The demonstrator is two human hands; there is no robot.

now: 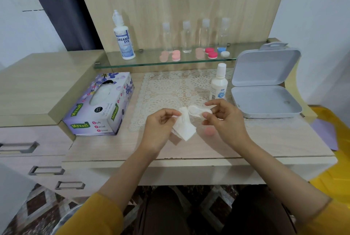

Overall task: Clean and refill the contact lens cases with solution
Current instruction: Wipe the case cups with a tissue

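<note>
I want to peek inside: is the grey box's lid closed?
No, the grey box lies open, its lid tilted up behind the base.

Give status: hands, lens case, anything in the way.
Left hand pinches tissue. Right hand holds white lens case, one well open, against tissue. Pink cap on desk near right hand; solution bottle upright behind.

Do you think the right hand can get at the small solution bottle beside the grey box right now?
Likely yes for reach: the small solution bottle stands upright just beyond the right hand, nothing between them. However, that hand pinches the white lens case, so it isn't free.
</note>
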